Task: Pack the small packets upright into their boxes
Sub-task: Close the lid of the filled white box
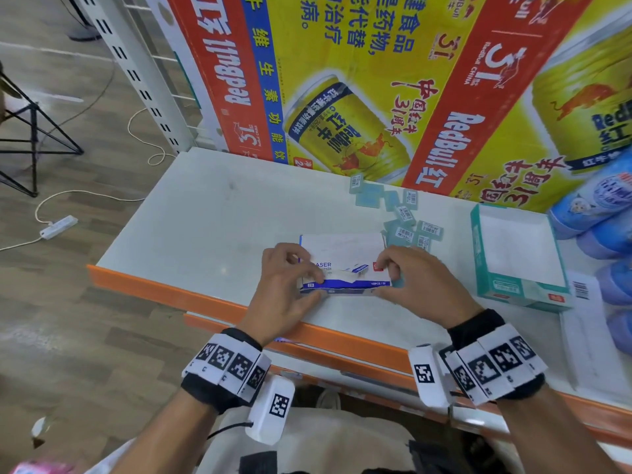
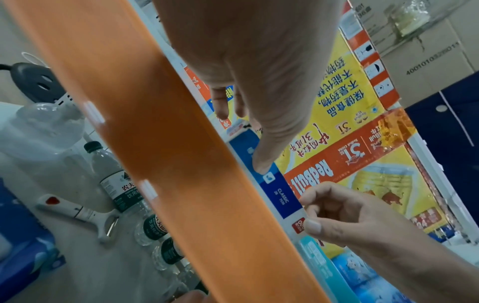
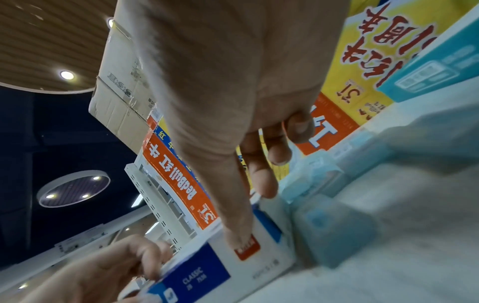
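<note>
Two hands work at one small carton, and the setting dwarfs it: a wall of Red Bull cases [image 1: 376, 80] stands behind a white shelf [image 1: 205, 206] with an orange lip. On the shelf, to the right, sits an open teal box [image 1: 519, 254], empty as far as the head view shows. The blue-and-white eraser box [image 1: 342, 265] lies near the front edge. The left hand [image 1: 290, 285] pinches its left end; the right hand [image 1: 407, 282] grips its right end, thumb on the front face. Loose pale-blue packets [image 1: 407, 220] lie scattered just behind and to the right of it.

I judge the step to be closing or squaring this box; holding both ends level and pressing the flap evenly should keep the contents upright.

Only the left wrist view shows bottles [image 2: 155, 225] on the shelf below. Only the right wrist view shows a packet [image 3: 334, 231] touching the box's right end.
</note>
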### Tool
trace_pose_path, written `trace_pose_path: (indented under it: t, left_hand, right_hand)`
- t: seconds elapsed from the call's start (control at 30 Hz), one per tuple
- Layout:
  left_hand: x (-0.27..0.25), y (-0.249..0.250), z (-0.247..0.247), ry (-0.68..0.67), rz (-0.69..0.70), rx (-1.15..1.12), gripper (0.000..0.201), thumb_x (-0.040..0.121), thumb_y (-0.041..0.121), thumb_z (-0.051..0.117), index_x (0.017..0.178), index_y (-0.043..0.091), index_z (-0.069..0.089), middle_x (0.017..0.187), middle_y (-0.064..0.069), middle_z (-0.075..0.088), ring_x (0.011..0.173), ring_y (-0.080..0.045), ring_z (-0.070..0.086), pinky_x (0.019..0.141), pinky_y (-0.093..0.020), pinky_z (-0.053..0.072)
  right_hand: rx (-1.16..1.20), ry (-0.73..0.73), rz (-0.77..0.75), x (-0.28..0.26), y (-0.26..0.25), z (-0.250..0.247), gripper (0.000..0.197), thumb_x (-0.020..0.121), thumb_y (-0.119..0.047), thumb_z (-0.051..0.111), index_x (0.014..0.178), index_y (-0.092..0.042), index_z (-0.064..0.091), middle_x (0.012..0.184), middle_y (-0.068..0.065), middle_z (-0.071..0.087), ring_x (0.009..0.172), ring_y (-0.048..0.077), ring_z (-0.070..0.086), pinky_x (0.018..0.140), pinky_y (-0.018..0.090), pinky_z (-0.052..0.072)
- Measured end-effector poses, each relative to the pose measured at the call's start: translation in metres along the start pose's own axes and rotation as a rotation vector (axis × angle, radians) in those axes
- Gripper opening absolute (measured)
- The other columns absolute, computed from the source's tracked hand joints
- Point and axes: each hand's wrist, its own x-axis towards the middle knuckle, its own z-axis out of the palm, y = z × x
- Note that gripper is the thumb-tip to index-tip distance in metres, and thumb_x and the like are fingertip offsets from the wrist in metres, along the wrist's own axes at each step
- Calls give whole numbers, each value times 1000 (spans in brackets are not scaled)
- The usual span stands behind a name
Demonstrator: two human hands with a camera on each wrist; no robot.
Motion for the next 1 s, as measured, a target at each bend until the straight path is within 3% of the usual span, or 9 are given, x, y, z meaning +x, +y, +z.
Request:
trace_pose_path:
  t: [0.1,0.17,0.27,0.43,0.67,0.73,0.83,1.0]
  left_hand:
    - [3,-10,-7,47,-124,-76,31,72,12,78,94,22,59,103,6,41,86,0,48,72,-8,42]
    - [5,-16,-12,82,-181,-77,35,73,12,78,96,24,56,101,13,41,81,3,51,68,-6,43]
    - [10,-21,-15,122,-182,-22,31,73,12,77,96,22,58,95,15,46,80,-1,54,68,-8,45]
    - [22,-22,-15,175,-146,38,26,72,6,74,94,14,62,92,6,51,71,-1,54,68,-3,41]
    - [59,-42,-28,224,-273,118,27,74,1,67,99,10,62,94,-5,52,68,-11,50,64,-2,36]
    - [69,-48,-33,247,-291,133,27,74,1,67,99,8,62,93,-9,53,68,-15,51,64,-8,36]
    - [85,-54,-37,267,-335,132,28,75,1,67,101,6,61,96,-14,56,75,-26,58,76,-29,47]
    - [118,-54,-33,246,-349,107,26,77,1,65,103,4,61,100,-16,60,82,-28,60,77,-32,47]
  right_hand:
    - [5,-19,2,11,-12,0,26,77,-33,74,91,-24,53,70,-8,51,73,12,45,62,32,41]
    - [25,-33,19,18,-19,2,26,77,-30,74,91,-21,54,68,-8,49,70,11,44,60,31,39]
    - [32,-23,37,28,-23,3,27,77,-28,75,92,-19,56,67,-5,50,66,14,48,59,26,34]
    - [-7,-1,60,43,-25,1,28,78,-28,74,97,-19,56,71,-4,51,69,16,50,57,25,32]
    - [36,17,79,85,-37,10,26,84,-24,67,104,-17,52,88,1,50,81,19,48,65,29,35]
    - [46,28,88,102,-40,12,26,85,-21,65,107,-18,52,95,5,52,84,20,49,70,32,41]
    - [60,59,100,124,-42,13,26,87,-17,64,111,-19,53,102,9,52,93,25,52,78,35,45]
    - [50,121,148,143,-35,5,35,89,-9,56,123,-16,54,119,15,49,112,28,49,93,35,43]
